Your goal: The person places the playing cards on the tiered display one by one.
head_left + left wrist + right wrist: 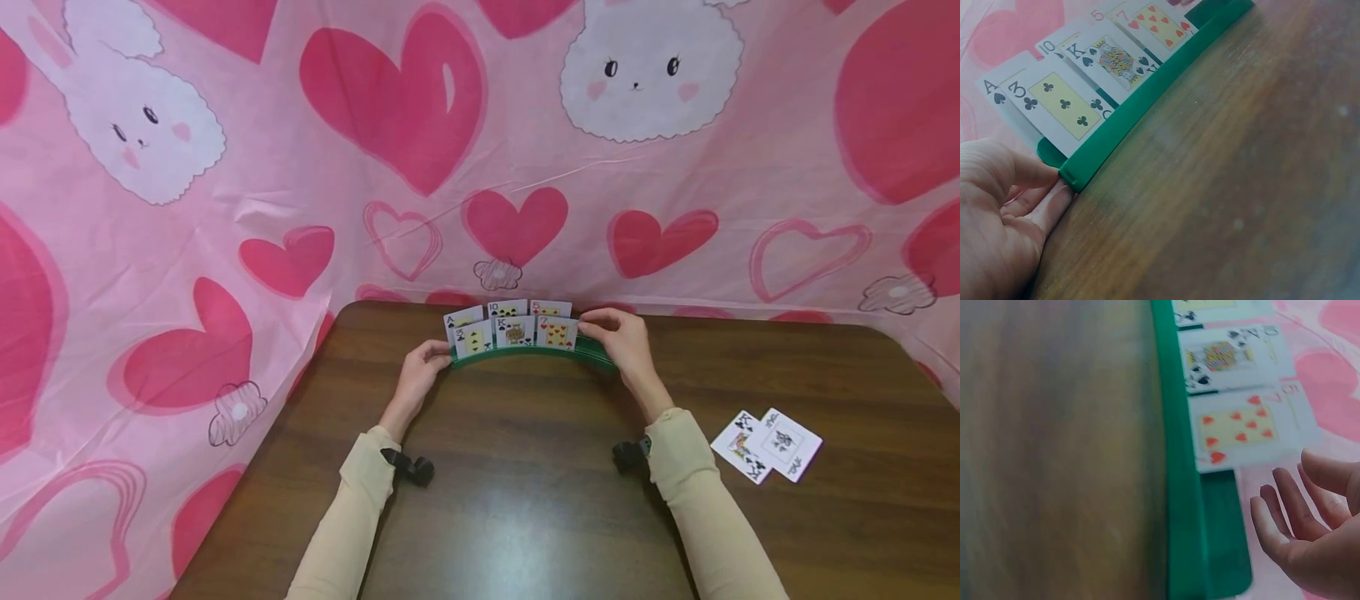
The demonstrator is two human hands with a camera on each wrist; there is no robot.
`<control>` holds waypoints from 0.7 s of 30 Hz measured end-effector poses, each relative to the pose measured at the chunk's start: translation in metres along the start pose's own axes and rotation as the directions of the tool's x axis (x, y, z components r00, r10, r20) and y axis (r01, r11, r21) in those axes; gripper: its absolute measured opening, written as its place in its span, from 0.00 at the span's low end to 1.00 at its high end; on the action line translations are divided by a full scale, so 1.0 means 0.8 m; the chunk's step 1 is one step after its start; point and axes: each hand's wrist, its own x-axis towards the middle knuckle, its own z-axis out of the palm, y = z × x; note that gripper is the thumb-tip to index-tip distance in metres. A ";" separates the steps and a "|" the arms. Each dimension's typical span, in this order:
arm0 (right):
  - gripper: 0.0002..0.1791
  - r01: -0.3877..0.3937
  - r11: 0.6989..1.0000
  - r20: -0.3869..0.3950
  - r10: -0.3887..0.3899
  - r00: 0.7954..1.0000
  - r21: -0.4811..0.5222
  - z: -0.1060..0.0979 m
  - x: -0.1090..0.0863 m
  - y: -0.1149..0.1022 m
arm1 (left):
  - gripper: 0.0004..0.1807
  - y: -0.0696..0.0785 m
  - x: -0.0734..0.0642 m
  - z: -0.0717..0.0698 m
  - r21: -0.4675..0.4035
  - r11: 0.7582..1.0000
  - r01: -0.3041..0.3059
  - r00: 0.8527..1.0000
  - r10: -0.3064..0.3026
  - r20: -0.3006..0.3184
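A curved green card holder point(510, 352) stands toward the table's far edge with two rows of playing cards. Its front row shows the three of clubs point(1063, 103), the king of spades point(1113, 61) and the seven of hearts point(1241, 428). Partly covered behind them are an ace of spades point(999, 95), a ten point(507, 307) and a five point(551, 307). With thumb and fingers my left hand point(418, 377) pinches the holder's left end. My right hand point(624, 343) is beside the seven and five, fingers loosely bent and holding nothing, above the holder's bare right end.
On the right of the brown wooden table point(525, 467) lie two overlapping face-up cards: a king point(738, 450) and a card with a small dark central figure point(787, 446). A pink cloth point(300, 183) with hearts and rabbits hangs behind and to the left.
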 end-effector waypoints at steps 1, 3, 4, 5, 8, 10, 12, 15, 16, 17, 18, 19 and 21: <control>0.16 0.009 1.000 -0.007 -0.009 1.000 -0.013 -0.005 0.000 -0.001 | 0.09 0.000 0.000 0.000 0.001 1.000 0.002 1.000 -0.002 0.002; 0.17 0.022 0.999 -0.017 -0.022 1.000 -0.028 -0.018 -0.001 -0.002 | 0.09 0.001 0.001 -0.001 0.002 1.000 0.011 1.000 -0.011 0.008; 0.17 0.028 0.999 -0.020 -0.029 0.999 -0.040 -0.025 -0.002 -0.002 | 0.09 0.001 0.001 -0.001 0.002 1.000 0.014 1.000 -0.014 0.011; 0.18 0.035 0.998 -0.024 -0.036 0.999 -0.054 -0.032 -0.002 -0.003 | 0.09 0.002 0.002 -0.002 0.001 1.000 0.017 1.000 -0.017 0.012; 0.19 0.050 0.994 -0.029 -0.053 0.998 -0.098 -0.058 -0.002 -0.006 | 0.09 0.004 0.003 -0.004 -0.002 1.000 0.009 1.000 -0.009 0.004; 0.20 0.055 0.991 -0.031 -0.059 0.998 -0.120 -0.076 -0.003 -0.007 | 0.09 0.006 0.004 -0.004 -0.006 1.000 -0.004 1.000 0.004 -0.002; 0.21 0.058 0.990 -0.035 -0.063 0.997 -0.127 -0.095 -0.005 -0.006 | 0.09 0.008 0.005 -0.005 -0.006 1.000 -0.012 1.000 0.012 -0.002; 0.21 0.066 0.991 -0.043 -0.071 0.997 -0.120 -0.120 -0.011 0.002 | 0.10 0.008 0.004 -0.005 -0.001 1.000 -0.007 1.000 0.007 0.011; 0.20 0.060 0.993 -0.047 -0.065 0.997 -0.100 -0.128 -0.013 0.007 | 0.10 0.008 0.004 -0.005 0.000 1.000 0.000 1.000 0.000 0.016; 0.20 0.052 0.994 -0.055 -0.057 0.997 -0.092 -0.136 -0.014 0.012 | 0.10 0.007 0.003 -0.005 0.002 1.000 0.010 1.000 -0.010 0.019; 0.19 0.050 0.993 -0.060 -0.057 0.997 -0.106 -0.144 -0.017 0.016 | 0.10 0.006 0.002 -0.004 0.005 1.000 0.016 1.000 -0.016 0.025; 0.20 0.039 0.993 -0.060 -0.046 0.997 -0.112 -0.151 -0.020 0.020 | 0.10 0.005 0.002 -0.004 0.004 1.000 0.024 0.999 -0.024 0.029; 0.21 0.011 0.990 -0.056 -0.019 0.998 -0.142 -0.166 -0.027 0.026 | 0.10 0.003 0.000 -0.002 -0.003 1.000 0.022 0.999 -0.022 0.029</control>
